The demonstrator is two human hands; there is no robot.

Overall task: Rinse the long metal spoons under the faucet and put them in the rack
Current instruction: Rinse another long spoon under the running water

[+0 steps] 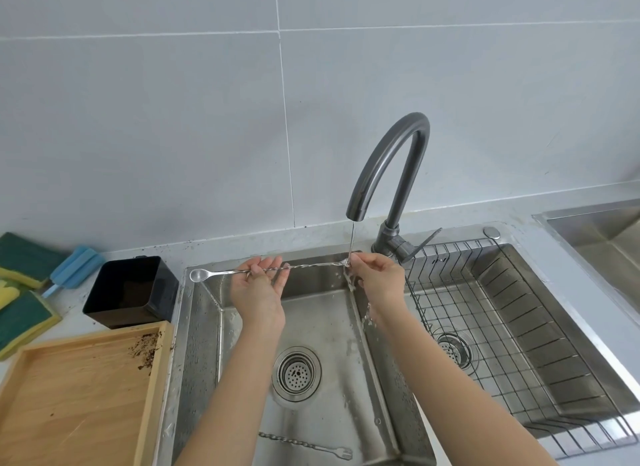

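Observation:
A long twisted metal spoon (pixel 311 266) is held level over the left sink basin (pixel 311 327), its bowl pointing left past the sink rim. My left hand (pixel 260 289) grips its middle from below. My right hand (pixel 375 281) pinches the other end right under the thin stream from the dark faucet (pixel 391 160). Water splashes off my right wrist. A second long twisted utensil with a forked end (pixel 304 445) lies on the basin floor near the front. The wire rack (pixel 512 327) sits in the right basin with nothing on it.
A black square container (pixel 131 292) stands left of the sink. In front of it is a wooden tray (pixel 79 396) with dark crumbs. Green-yellow sponges (pixel 20 313) and a blue brush (pixel 74 266) lie at far left. Another steel basin (pixel 602 230) is at far right.

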